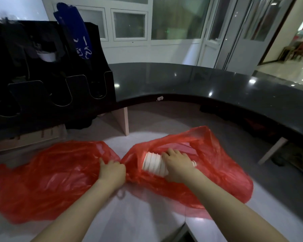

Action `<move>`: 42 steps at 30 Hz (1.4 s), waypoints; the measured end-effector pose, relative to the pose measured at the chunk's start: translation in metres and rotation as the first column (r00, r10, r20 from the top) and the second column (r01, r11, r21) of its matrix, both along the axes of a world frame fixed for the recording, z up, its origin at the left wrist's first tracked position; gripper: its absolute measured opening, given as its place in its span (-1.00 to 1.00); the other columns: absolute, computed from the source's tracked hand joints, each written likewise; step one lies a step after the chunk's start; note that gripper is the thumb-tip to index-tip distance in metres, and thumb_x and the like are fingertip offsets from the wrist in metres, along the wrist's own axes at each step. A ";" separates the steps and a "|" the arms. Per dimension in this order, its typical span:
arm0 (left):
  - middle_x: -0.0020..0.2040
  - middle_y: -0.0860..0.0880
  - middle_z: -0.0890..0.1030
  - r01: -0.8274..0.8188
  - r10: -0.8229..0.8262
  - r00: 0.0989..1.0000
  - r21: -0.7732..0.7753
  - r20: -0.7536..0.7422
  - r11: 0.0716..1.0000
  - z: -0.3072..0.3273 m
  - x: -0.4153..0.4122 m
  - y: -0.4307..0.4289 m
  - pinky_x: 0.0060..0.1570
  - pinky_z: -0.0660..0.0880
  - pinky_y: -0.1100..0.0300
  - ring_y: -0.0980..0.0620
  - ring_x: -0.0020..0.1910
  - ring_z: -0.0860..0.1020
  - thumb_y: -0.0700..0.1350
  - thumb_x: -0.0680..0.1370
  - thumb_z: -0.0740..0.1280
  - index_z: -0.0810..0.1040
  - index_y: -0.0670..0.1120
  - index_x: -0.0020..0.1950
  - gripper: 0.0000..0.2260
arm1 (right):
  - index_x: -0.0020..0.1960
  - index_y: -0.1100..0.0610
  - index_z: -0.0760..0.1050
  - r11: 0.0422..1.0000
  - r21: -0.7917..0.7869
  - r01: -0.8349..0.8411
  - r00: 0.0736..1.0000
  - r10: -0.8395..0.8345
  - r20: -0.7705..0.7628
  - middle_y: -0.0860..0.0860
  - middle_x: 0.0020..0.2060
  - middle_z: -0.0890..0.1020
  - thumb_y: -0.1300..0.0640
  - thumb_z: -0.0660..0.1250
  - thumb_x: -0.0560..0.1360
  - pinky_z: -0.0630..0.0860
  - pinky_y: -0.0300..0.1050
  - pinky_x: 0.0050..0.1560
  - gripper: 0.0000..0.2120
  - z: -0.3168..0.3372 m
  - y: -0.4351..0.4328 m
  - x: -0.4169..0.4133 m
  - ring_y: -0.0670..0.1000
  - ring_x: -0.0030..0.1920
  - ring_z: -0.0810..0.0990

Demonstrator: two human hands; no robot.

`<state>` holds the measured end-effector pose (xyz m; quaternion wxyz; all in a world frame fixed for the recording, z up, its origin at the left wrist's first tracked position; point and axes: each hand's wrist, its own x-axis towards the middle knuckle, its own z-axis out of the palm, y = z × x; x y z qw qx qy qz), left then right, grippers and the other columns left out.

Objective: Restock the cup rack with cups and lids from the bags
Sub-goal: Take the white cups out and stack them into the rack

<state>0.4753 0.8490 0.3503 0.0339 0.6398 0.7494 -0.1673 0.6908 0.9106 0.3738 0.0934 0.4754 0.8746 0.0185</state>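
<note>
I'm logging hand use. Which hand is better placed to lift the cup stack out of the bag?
Right. The right hand grips the white cup stack inside the open red bag, while the left hand holds the bag's bunched edge.

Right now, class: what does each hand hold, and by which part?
The right hand grips the stack of white cups round its middle, inside the right-hand red bag. The left hand grips that bag's bunched mouth edge.

The rack (47,81) stood at ten o'clock on the counter (191,81), which curved round from twelve to three. Nearer, the left bag (47,177) lay at eight and the right bag (217,165) at four, with cups (153,163) inside it.
</note>
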 end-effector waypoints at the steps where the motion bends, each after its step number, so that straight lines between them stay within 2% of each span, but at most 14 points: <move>1: 0.25 -0.07 0.52 -0.016 0.017 1.000 -0.043 0.015 0.999 -0.001 -0.003 -0.001 0.37 0.05 -0.32 -0.13 0.31 0.38 0.03 0.57 0.15 0.48 0.00 0.26 -0.69 | 0.34 0.12 0.29 1.000 -0.005 0.018 1.000 -0.018 0.023 0.09 0.24 0.37 0.04 0.46 0.33 0.39 0.08 0.16 -0.35 0.001 0.001 0.005 0.16 0.26 0.38; 6: 0.31 -0.08 0.42 -0.036 0.044 0.980 -0.045 0.196 0.998 -0.001 -0.005 -0.002 0.35 0.12 -0.31 -0.14 0.34 0.34 0.02 0.52 0.18 0.43 0.12 0.31 -0.64 | 0.39 0.15 0.23 0.999 -0.002 0.045 0.997 -0.045 0.060 0.11 0.29 0.37 0.11 0.44 0.35 0.39 0.09 0.17 -0.32 -0.002 0.005 0.017 0.17 0.28 0.37; 9: 0.51 -0.09 0.12 0.045 -0.083 0.976 0.188 0.200 0.981 0.008 0.004 0.001 0.40 0.04 -0.21 -0.10 0.49 0.10 -0.07 0.48 0.24 0.21 0.11 0.47 -0.44 | 0.54 0.11 -0.05 0.999 -0.033 0.040 0.999 -0.040 0.007 0.09 0.38 0.30 0.10 0.38 0.36 0.34 0.11 0.25 -0.11 -0.007 0.005 0.015 0.17 0.37 0.29; 11: 0.55 -0.08 0.09 0.157 -0.282 0.936 0.470 0.209 0.868 0.014 0.013 -0.001 0.44 0.00 -0.14 -0.08 0.52 0.08 -0.22 0.41 0.24 0.23 0.04 0.47 -0.37 | 0.55 0.07 -0.10 0.997 -0.056 0.044 0.998 -0.047 -0.043 0.07 0.41 0.29 0.03 0.34 0.37 0.31 0.13 0.28 -0.10 -0.009 0.004 0.014 0.16 0.38 0.27; 13: 0.49 -0.12 0.26 0.314 -0.546 0.820 0.661 0.173 0.681 0.015 0.019 0.001 0.41 0.08 -0.16 -0.10 0.47 0.25 -0.31 0.24 0.25 0.33 -0.07 0.43 -0.27 | 0.55 0.06 -0.05 0.997 -0.057 0.045 0.994 -0.051 -0.095 0.06 0.41 0.30 -0.06 0.29 0.40 0.30 0.13 0.28 -0.16 -0.012 0.004 0.015 0.16 0.38 0.27; 15: 0.52 -0.06 0.20 0.483 -0.687 0.719 0.632 0.109 0.606 0.013 0.024 0.002 0.42 0.02 -0.17 -0.05 0.49 0.17 -0.29 0.17 0.25 0.16 -0.02 0.52 -0.11 | 0.54 0.07 0.01 0.999 -0.023 0.047 0.990 -0.050 -0.133 0.05 0.41 0.32 -0.13 0.24 0.45 0.31 0.12 0.26 -0.23 -0.014 0.003 0.015 0.15 0.37 0.30; 17: 0.55 0.06 -0.08 0.555 -0.668 0.734 0.460 0.121 0.693 0.009 0.026 0.004 0.47 -0.19 -0.05 0.03 0.53 -0.10 -0.22 0.26 0.22 -0.19 0.14 0.54 -0.05 | 0.54 0.07 0.04 0.998 0.005 0.055 0.987 -0.054 -0.154 0.03 0.41 0.32 -0.15 0.23 0.47 0.32 0.10 0.25 -0.26 -0.017 0.002 0.015 0.13 0.36 0.31; 19: 0.55 0.10 -0.19 0.520 -0.571 0.811 0.289 0.129 0.804 0.001 0.027 0.008 0.45 -0.33 -0.01 0.05 0.52 -0.22 -0.14 0.37 0.20 -0.30 0.14 0.51 -0.12 | 0.54 0.06 0.01 0.998 0.007 0.057 0.986 -0.055 -0.159 0.03 0.40 0.31 -0.13 0.29 0.44 0.32 0.09 0.26 -0.21 -0.020 0.000 0.015 0.13 0.36 0.31; 23: 0.58 0.01 -0.07 0.346 -0.366 0.910 0.132 0.193 0.929 -0.010 0.025 0.010 0.47 -0.27 -0.08 0.01 0.54 -0.12 -0.11 0.42 0.19 -0.34 0.03 0.52 -0.15 | 0.54 0.08 -0.01 0.999 0.037 0.035 0.993 -0.030 -0.116 0.07 0.35 0.27 -0.02 0.40 0.38 0.34 0.08 0.22 -0.12 -0.025 -0.004 0.017 0.15 0.32 0.30; 26: 0.57 -0.02 -0.01 0.307 -0.318 0.925 0.081 0.207 0.948 -0.013 0.026 0.011 0.47 -0.22 -0.11 -0.01 0.54 -0.09 -0.10 0.42 0.19 -0.33 0.01 0.53 -0.15 | 0.49 0.04 0.08 0.998 0.042 0.045 0.990 -0.039 -0.139 0.10 0.31 0.31 -0.12 0.40 0.36 0.34 0.09 0.21 -0.18 -0.026 -0.006 0.018 0.17 0.26 0.35; 31: 0.57 0.00 0.03 0.291 -0.306 0.917 0.095 0.256 0.952 -0.010 0.027 0.021 0.47 -0.18 -0.13 -0.01 0.54 -0.04 -0.06 0.42 0.22 -0.24 0.04 0.55 -0.16 | 0.43 -0.06 0.11 0.996 -0.046 0.082 0.976 -0.090 -0.200 0.02 0.28 0.39 -0.19 0.42 0.30 0.19 0.30 0.35 -0.18 -0.011 -0.007 0.023 0.17 0.27 0.41; 36: 0.51 0.00 0.21 0.182 -0.226 0.934 0.175 0.277 0.968 -0.010 0.029 0.028 0.46 -0.05 -0.10 -0.01 0.51 0.09 0.02 0.44 0.26 0.01 -0.02 0.55 -0.27 | 0.39 -0.15 0.18 0.998 0.032 0.055 0.865 -0.031 -0.501 -0.09 0.29 0.41 -0.17 0.43 0.25 0.43 0.09 0.16 -0.22 0.031 0.002 0.032 0.10 0.23 0.44; 39: 0.50 -0.02 0.23 0.156 -0.227 0.929 0.246 0.292 0.957 -0.005 0.032 0.032 0.46 0.01 -0.03 -0.01 0.50 0.13 0.07 0.50 0.24 -0.04 -0.02 0.56 -0.27 | 0.40 -0.13 0.22 0.995 0.071 0.063 0.768 -0.003 -0.641 -0.11 0.30 0.43 -0.20 0.43 0.25 0.45 0.05 0.15 -0.22 0.053 0.008 0.035 0.05 0.26 0.44; 42: 0.37 -0.01 0.43 0.033 -0.293 0.783 0.433 0.549 0.901 0.016 0.047 0.034 0.36 0.27 0.14 -0.04 0.39 0.35 0.06 0.43 0.34 0.14 0.01 0.52 -0.29 | 0.41 -0.03 0.27 0.991 0.112 0.073 0.668 0.035 -0.744 -0.08 0.30 0.46 -0.18 0.47 0.24 0.42 -0.01 0.21 -0.18 0.063 0.011 0.044 0.02 0.28 0.43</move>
